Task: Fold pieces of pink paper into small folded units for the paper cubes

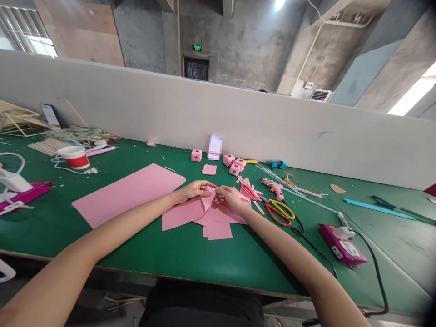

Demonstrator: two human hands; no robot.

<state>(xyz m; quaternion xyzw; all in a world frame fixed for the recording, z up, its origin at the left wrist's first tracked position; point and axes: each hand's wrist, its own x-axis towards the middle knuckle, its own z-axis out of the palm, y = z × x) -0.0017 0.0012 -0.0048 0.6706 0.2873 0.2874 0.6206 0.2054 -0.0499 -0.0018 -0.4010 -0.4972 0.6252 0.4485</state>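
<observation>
Between my two hands a piece of pink paper point(208, 198) is raised and bent. My left hand point(195, 190) pinches its upper left side near the top edge. On the other side my right hand point(229, 198) has its fingers closed on the paper's upper right corner. Larger pink sheets point(182, 215) lie flat on the table under both hands, with smaller cut pieces point(220, 230) at the near side. Right of my right hand is a pile of pink strips and folded paper point(250, 190), next to scissors point(279, 212) with red and yellow handles.
Pink paper cubes point(235, 169) and a phone point(215, 146) stand toward the back partition. A big pink sheet point(132, 195) lies at left, near a red-and-white cup point(74, 157). At right are a pink glue gun point(276, 189) and a magenta power strip point(342, 245) with a black cord.
</observation>
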